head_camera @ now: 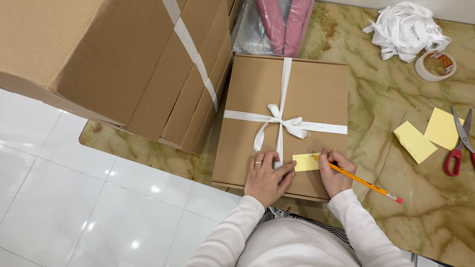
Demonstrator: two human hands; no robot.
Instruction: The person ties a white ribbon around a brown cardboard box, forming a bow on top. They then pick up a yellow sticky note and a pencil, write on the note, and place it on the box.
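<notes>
Head view: small yellow note (pixel 306 162) lying on flat cardboard box (pixel 279 123), near its 5 o'clock corner, just beside white ribbon bow (pixel 282 121). Right hand (pixel 335 173) closed around yellow pencil (pixel 363 182), tip touching note, eraser end pointing to 4 o'clock. Left hand (pixel 266 175) flat and open, fingertips pinning note's 9 o'clock edge. Marble table (pixel 396 99) beneath. At 3 o'clock, well apart: two yellow pads (pixel 429 136) and red-handled scissors (pixel 460 146). At 1 o'clock: tape roll (pixel 435 65) beside white ribbon heap (pixel 405 29). At 10 o'clock: stacked cardboard boxes (pixel 123 64).

Red-handled scissors (pixel 457 148), tape roll (pixel 435 65), white ribbon heap (pixel 405 29), stacked flat cartons (pixel 148 64)
</notes>
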